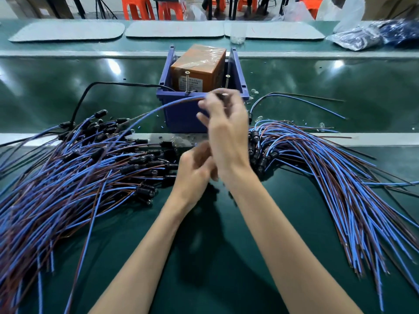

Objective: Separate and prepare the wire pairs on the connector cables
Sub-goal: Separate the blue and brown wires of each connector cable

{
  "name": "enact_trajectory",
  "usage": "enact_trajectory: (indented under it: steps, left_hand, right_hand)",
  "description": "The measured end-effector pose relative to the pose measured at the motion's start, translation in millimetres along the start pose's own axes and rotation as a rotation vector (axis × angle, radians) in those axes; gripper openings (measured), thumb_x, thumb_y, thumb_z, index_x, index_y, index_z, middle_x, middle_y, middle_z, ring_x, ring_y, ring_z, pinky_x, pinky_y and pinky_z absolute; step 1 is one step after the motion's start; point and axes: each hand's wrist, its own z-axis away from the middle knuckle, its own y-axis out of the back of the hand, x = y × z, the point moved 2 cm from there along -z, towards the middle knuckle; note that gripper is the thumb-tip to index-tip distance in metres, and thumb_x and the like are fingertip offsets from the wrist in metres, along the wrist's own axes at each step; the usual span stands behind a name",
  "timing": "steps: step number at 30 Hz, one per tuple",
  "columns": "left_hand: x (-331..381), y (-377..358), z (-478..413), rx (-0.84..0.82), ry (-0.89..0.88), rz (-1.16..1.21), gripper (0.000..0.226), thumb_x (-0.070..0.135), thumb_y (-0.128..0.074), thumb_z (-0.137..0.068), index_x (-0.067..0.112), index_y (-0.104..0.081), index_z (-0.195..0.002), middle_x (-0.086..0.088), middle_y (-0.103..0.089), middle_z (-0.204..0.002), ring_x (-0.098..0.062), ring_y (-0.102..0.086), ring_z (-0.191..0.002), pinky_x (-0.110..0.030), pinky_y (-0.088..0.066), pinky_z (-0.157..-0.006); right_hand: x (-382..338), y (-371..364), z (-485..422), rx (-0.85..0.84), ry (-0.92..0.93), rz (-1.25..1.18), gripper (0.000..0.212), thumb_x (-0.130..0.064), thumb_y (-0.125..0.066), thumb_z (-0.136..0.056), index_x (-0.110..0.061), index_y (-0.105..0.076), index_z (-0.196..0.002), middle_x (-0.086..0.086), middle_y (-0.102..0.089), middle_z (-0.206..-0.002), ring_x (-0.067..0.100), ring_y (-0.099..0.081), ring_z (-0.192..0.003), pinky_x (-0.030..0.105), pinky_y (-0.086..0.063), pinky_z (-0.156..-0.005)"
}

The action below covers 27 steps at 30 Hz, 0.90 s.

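Two heaps of connector cables lie on the green bench, each cable a blue and a brown wire ending in a black connector: one heap at the left, one at the right. My right hand is raised in front of the blue bin and pinches the end of one blue-and-brown cable, which arcs down into the left heap. My left hand is lower, fingers curled and blurred; whether it holds anything is unclear.
A blue plastic bin holds an orange box with two screws standing at its front. A black cord runs from the bin to the left. Grey mats and plastic bags lie at the back.
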Motion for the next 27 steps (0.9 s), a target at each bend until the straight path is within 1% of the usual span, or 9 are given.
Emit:
enact_trajectory:
  steps: [3, 8, 10, 12, 14, 16, 21, 24, 27]
  left_hand:
    - [5.2, 3.9, -2.2, -0.012, -0.006, 0.177, 0.030, 0.020, -0.049, -0.079, 0.014, -0.064, -0.104, 0.003, -0.067, -0.074, -0.012, -0.052, -0.051, -0.021, -0.044, -0.054]
    - [6.0, 8.8, -3.2, -0.005, 0.013, 0.305, 0.041, 0.029, -0.036, -0.086, 0.013, -0.059, -0.116, -0.004, -0.072, -0.087, -0.017, -0.056, -0.051, -0.026, -0.047, -0.058]
    - [6.8, 9.2, -3.1, 0.028, 0.005, 0.269, 0.039, 0.032, -0.037, -0.090, 0.012, -0.060, -0.113, -0.004, -0.072, -0.081, -0.016, -0.054, -0.050, -0.023, -0.047, -0.056]
    - [7.4, 8.1, -2.2, 0.075, 0.029, 0.221, 0.037, 0.039, -0.042, -0.090, 0.012, -0.067, -0.097, -0.002, -0.066, -0.061, -0.014, -0.049, -0.042, -0.020, -0.043, -0.050]
    - [7.8, 6.8, -1.8, 0.097, 0.056, 0.197, 0.033, 0.042, -0.050, -0.087, 0.018, -0.071, -0.077, 0.001, -0.053, -0.043, -0.010, -0.040, -0.033, -0.017, -0.036, -0.041]
    - [7.8, 7.0, -2.4, 0.107, 0.064, 0.213, 0.032, 0.040, -0.060, -0.087, 0.021, -0.071, -0.063, 0.005, -0.045, -0.036, -0.007, -0.035, -0.029, -0.015, -0.029, -0.036]
    - [10.1, 8.0, -6.1, 0.143, 0.061, 0.453, 0.015, 0.033, -0.069, -0.066, 0.020, -0.072, -0.059, 0.008, -0.059, -0.051, -0.002, -0.049, -0.041, -0.013, -0.039, -0.043]
    - [8.5, 7.7, -7.0, 0.158, 0.091, 0.573, 0.010, 0.021, -0.063, -0.071, 0.014, -0.067, -0.077, 0.007, -0.066, -0.062, 0.000, -0.060, -0.054, -0.013, -0.046, -0.051]
    - [7.3, 8.4, -8.3, 0.144, 0.103, 0.554, 0.015, 0.023, -0.057, -0.077, 0.011, -0.061, -0.085, 0.009, -0.068, -0.067, -0.001, -0.060, -0.057, -0.013, -0.049, -0.058]
  right_hand:
    - [-6.1, 16.7, -10.3, 0.140, -0.003, -0.196, 0.014, -0.014, -0.048, -0.097, -0.020, -0.046, -0.084, 0.003, -0.059, -0.080, 0.018, -0.062, -0.078, 0.040, -0.057, -0.080]
    - [-17.3, 32.7, -17.8, 0.215, 0.155, -0.062, 0.017, -0.025, -0.050, -0.098, -0.021, -0.038, -0.086, 0.007, -0.046, -0.072, 0.004, -0.047, -0.049, 0.034, -0.051, -0.055]
    - [-20.0, 36.9, -20.2, 0.213, 0.183, -0.004, 0.020, -0.033, -0.052, -0.093, -0.024, -0.037, -0.084, 0.001, -0.042, -0.066, 0.012, -0.042, -0.050, 0.039, -0.046, -0.056]
    - [-21.8, 40.9, -22.2, 0.198, 0.177, 0.039, 0.022, -0.039, -0.052, -0.090, -0.025, -0.037, -0.084, 0.001, -0.040, -0.064, 0.019, -0.039, -0.056, 0.047, -0.042, -0.060]
    - [-22.3, 44.3, -24.4, 0.156, 0.146, 0.060, 0.022, -0.041, -0.053, -0.091, -0.024, -0.041, -0.083, -0.001, -0.039, -0.062, 0.018, -0.036, -0.056, 0.045, -0.039, -0.058]
    - [-21.4, 47.5, -27.1, 0.095, 0.125, 0.134, 0.024, -0.040, -0.057, -0.092, -0.023, -0.047, -0.078, -0.008, -0.039, -0.060, 0.011, -0.034, -0.055, 0.038, -0.034, -0.059]
    - [-16.0, 50.4, -30.3, -0.050, 0.091, 0.344, 0.029, -0.041, -0.073, -0.082, -0.021, -0.059, -0.067, -0.007, -0.047, -0.061, 0.007, -0.038, -0.059, 0.026, -0.034, -0.061]
    - [-12.9, 52.3, -31.3, -0.106, 0.023, 0.393, 0.030, -0.041, -0.080, -0.074, -0.016, -0.064, -0.067, -0.002, -0.052, -0.063, 0.009, -0.042, -0.062, 0.027, -0.037, -0.062]
    - [-9.9, 54.4, -31.8, -0.158, -0.031, 0.431, 0.031, -0.036, -0.083, -0.071, -0.019, -0.060, -0.061, -0.015, -0.038, -0.045, 0.003, -0.034, -0.047, 0.017, -0.032, -0.053]
